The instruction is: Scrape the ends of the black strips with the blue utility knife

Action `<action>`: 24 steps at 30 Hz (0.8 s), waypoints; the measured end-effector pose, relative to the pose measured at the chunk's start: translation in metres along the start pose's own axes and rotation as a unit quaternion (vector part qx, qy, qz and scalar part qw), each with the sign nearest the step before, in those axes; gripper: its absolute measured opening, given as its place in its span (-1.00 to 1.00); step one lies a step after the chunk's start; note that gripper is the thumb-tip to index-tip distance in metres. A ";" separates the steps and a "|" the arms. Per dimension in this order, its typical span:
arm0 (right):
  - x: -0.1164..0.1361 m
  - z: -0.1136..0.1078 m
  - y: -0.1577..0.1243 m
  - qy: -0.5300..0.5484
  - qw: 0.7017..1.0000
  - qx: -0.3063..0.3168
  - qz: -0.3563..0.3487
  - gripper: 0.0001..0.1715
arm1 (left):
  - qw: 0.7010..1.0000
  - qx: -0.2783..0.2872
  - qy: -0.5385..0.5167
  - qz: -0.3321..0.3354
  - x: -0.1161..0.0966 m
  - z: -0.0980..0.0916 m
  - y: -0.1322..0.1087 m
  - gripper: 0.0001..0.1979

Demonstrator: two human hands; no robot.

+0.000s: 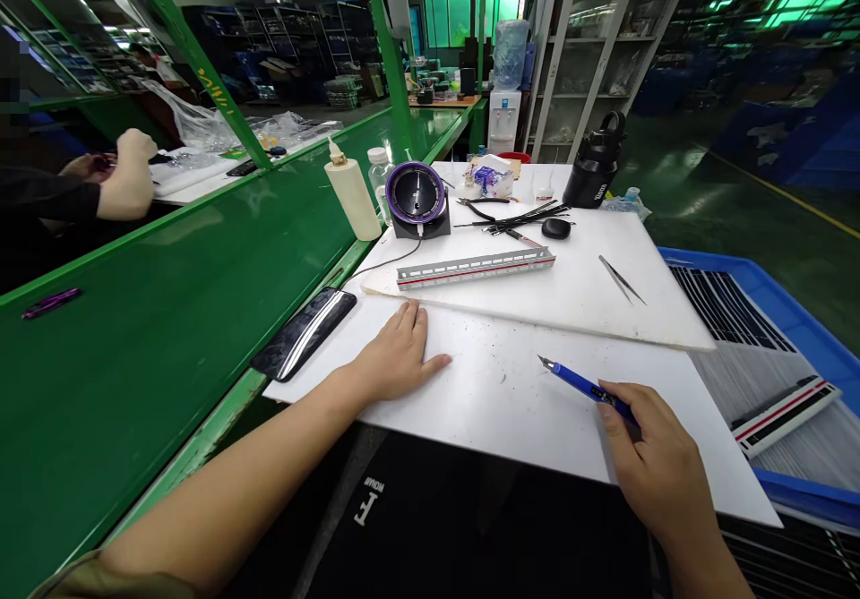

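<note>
My left hand point(398, 353) lies flat on the white work board point(511, 402), fingers stretched out and holding nothing. My right hand point(649, 460) is closed around a blue pen-shaped tool point(583, 387) whose metal tip points up and left just above the board. A long grey strip with a red stripe point(476, 267) lies on a second white sheet point(578, 299) just beyond my left hand. A black phone point(305, 333) rests at the board's left edge, beside my left wrist.
Farther back stand a cream squeeze bottle point(352, 192), a purple-ringed round device point(417, 198), black cutters and cable ties point(514, 216), tweezers point(622, 279) and a black flask point(595, 165). A blue tray point(793, 330) of strips sits at right. Another person's hands point(127, 169) work across the green conveyor point(154, 312).
</note>
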State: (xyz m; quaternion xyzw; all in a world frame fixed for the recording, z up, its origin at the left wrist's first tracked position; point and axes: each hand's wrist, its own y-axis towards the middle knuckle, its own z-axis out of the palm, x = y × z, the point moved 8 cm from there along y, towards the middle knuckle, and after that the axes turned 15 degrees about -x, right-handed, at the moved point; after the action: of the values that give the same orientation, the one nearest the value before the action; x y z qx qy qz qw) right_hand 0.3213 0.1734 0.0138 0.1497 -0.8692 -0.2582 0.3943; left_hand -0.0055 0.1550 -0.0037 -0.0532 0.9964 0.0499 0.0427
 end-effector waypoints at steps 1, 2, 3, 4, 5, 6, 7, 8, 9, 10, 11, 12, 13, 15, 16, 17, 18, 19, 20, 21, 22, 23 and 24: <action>0.000 0.000 0.000 0.000 1.000 0.000 0.000 -0.73 | 1.000 -0.007 0.001 0.001 0.001 -0.003 0.001 -0.01; -0.001 0.000 0.000 -0.001 1.000 0.001 0.001 -0.73 | 1.000 -0.015 0.002 0.001 0.000 -0.005 0.002 -0.03; -0.002 0.000 0.000 -0.002 1.000 0.002 0.000 -0.72 | 1.000 -0.022 0.002 0.000 -0.001 -0.007 0.003 -0.05; -0.002 0.001 0.000 -0.003 1.000 0.003 -0.002 -0.72 | 1.000 -0.029 0.002 0.000 -0.003 -0.009 0.003 -0.07; -0.003 0.001 0.000 -0.004 1.000 0.004 -0.005 -0.72 | 0.999 -0.033 0.000 0.001 -0.005 -0.010 0.002 -0.08; -0.003 0.001 -0.001 -0.004 1.000 0.004 -0.006 -0.72 | 0.999 -0.036 -0.003 0.002 -0.008 -0.011 0.001 -0.09; -0.004 0.001 -0.001 -0.004 1.000 0.004 -0.007 -0.71 | 0.999 -0.036 -0.009 0.005 -0.010 -0.011 -0.002 -0.11; -0.004 0.000 -0.001 -0.005 1.000 0.004 -0.006 -0.72 | 0.999 -0.035 -0.016 0.010 -0.012 -0.011 -0.006 -0.12; -0.004 0.000 0.000 -0.006 1.000 0.002 -0.003 -0.72 | 0.999 -0.033 -0.026 0.015 -0.013 -0.011 -0.010 -0.13; -0.003 -0.001 0.000 -0.007 1.000 0.002 -0.003 -0.72 | 0.999 -0.032 -0.037 0.021 -0.011 -0.012 -0.013 -0.15; -0.003 -0.001 0.000 -0.008 1.000 0.002 -0.004 -0.73 | 0.998 -0.033 -0.049 0.025 -0.008 -0.013 -0.017 -0.18; -0.002 -0.001 0.000 -0.009 1.000 0.003 -0.007 -0.73 | 0.997 -0.039 -0.059 0.025 -0.002 -0.014 -0.019 -0.23; -0.001 -0.001 0.000 -0.009 1.000 0.005 -0.011 -0.74 | 0.996 -0.049 -0.067 0.018 0.007 -0.016 -0.020 -0.27; 0.001 0.000 0.000 -0.008 1.000 0.009 -0.013 -0.74 | 0.994 -0.080 -0.070 -0.018 0.032 -0.021 -0.019 -0.30; 0.000 0.000 0.000 -0.007 1.000 0.010 -0.011 -0.74 | 0.992 -0.096 -0.066 -0.044 0.045 -0.022 -0.018 -0.29; 0.000 0.001 0.000 -0.006 1.000 0.011 -0.007 -0.74 | 0.990 -0.108 -0.061 -0.069 0.058 -0.022 -0.017 -0.27; -0.001 0.001 -0.001 -0.005 1.000 0.012 -0.003 -0.74 | 0.987 -0.117 -0.055 -0.090 0.069 -0.022 -0.016 -0.24; -0.002 0.002 -0.001 -0.005 1.000 0.014 -0.001 -0.74 | 0.986 -0.122 -0.050 -0.106 0.077 -0.020 -0.016 -0.22; -0.003 0.002 -0.001 -0.007 1.000 0.016 0.000 -0.74 | 0.984 -0.125 -0.045 -0.118 0.083 -0.019 -0.015 -0.20; -0.004 0.003 -0.002 -0.009 1.000 0.020 -0.001 -0.74 | 0.983 -0.126 -0.041 -0.126 0.086 -0.017 -0.014 -0.19; -0.005 0.004 -0.002 -0.012 1.000 0.023 -0.002 -0.75 | 0.983 -0.126 -0.036 -0.131 0.088 -0.015 -0.014 -0.18; -0.005 0.004 -0.002 -0.013 1.000 0.026 -0.003 -0.75 | 0.982 -0.127 -0.032 -0.136 0.089 -0.013 -0.013 -0.18; -0.005 0.004 -0.002 -0.014 1.000 0.027 -0.002 -0.75 | 0.981 -0.127 -0.028 -0.140 0.089 -0.011 -0.012 -0.18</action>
State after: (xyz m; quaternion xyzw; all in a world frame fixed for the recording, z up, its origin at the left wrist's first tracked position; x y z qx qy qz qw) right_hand 0.3219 0.1752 0.0069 0.1582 -0.8809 -0.2373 0.3777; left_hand -0.0928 0.1328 -0.0021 -0.1963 0.9629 0.1714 0.0699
